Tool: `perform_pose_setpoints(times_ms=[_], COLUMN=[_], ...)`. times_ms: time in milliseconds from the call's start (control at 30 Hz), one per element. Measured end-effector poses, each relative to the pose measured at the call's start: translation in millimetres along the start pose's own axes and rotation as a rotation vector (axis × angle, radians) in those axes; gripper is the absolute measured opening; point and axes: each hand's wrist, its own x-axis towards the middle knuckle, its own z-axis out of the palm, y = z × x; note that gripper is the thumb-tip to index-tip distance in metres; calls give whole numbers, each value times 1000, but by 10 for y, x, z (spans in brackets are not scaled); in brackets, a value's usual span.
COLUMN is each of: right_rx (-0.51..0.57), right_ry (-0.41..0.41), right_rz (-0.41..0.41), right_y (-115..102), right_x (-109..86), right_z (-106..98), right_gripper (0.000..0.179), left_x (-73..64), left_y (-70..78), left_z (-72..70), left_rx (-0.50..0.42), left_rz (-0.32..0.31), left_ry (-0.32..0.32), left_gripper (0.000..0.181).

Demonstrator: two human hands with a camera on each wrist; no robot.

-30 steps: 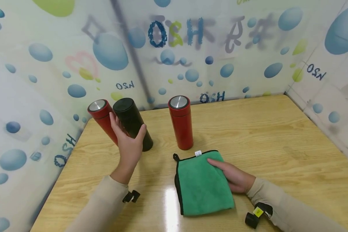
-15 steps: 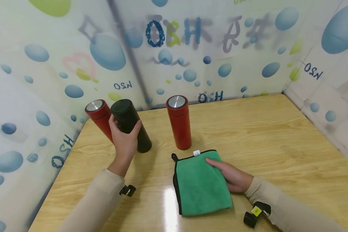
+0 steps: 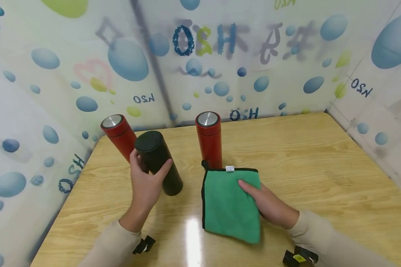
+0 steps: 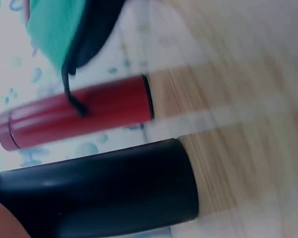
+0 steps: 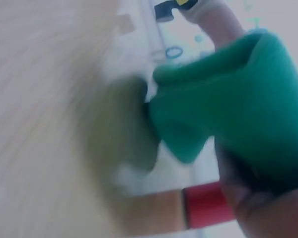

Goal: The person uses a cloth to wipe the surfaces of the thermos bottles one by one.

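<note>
My left hand [image 3: 146, 187] grips a black thermos bottle [image 3: 158, 159] around its upper body, thumb on the right side. In the left wrist view the black thermos bottle [image 4: 99, 191] shows its base close over the table. A folded green cloth [image 3: 232, 204] with black trim and a white tag is held by my right hand [image 3: 274, 204], thumb on top and fingers hidden beneath. The cloth [image 5: 233, 99] looks lifted and drooping in the right wrist view. Its top edge overlaps the foot of a red thermos bottle [image 3: 209, 142] with a steel lid.
A second red thermos bottle [image 3: 118, 133] stands behind the left hand, near the table's back left corner. The wooden table [image 3: 297, 155] meets a patterned wall covering [image 3: 270, 59] at the back and sides.
My left hand has closed around the black thermos bottle and brought it toward me and slightly right, away from the left red one. My right hand has raised the green cloth.
</note>
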Motion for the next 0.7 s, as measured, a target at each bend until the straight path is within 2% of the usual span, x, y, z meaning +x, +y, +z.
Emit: perform_pose_setpoints(times_ms=[133,233,300,467,600,700], right_rx=[-147,-198,-225,-249,-258,-273], right_ry=[110,183,222,253,263,280], right_rz=[-55,-97,-158,-348,-449,-581], right_y=[-126,-169,-176,-161,-155,-140], right_x=[-95,-143,-165,-177,-198,-234], right_z=[127,208,254,347,417,476], right_gripper=[57,53,50,44,44,43], left_x=[-149,-252,-314,-452,-533,-576], left_y=[60,102,134,193,224,232], left_z=[49,123,186,326,425,490], left_rx=[-5,-15,-21,-19,-6,1], left_rz=[10,16,15,23,45,63], left_ry=[-68,-132,-171,-239,-288,-329], left_gripper=[78,81,82,84,85,84])
